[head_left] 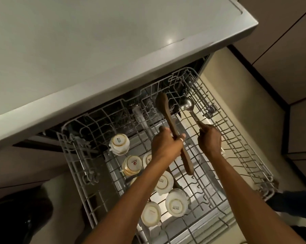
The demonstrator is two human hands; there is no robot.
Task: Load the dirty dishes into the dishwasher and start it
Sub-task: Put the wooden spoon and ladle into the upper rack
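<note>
The dishwasher's wire rack [240, 147] is pulled out below me. Several white cups [119, 144] stand upside down along its left and middle rows. My left hand [166, 145] grips a long wooden spoon [163, 106] at mid-handle, its bowl pointing away over the back of the rack. My right hand [209, 138] holds the handle of a metal ladle [186, 104], whose bowl hovers above the rack's right rear section. Both utensils are held over the rack; whether they touch the wires I cannot tell.
A grey counter top [113, 50] overhangs the back of the rack. Brown cabinet fronts [289, 41] stand to the right and a pale floor [245, 88] lies beyond the rack. The rack's right half holds bare tines.
</note>
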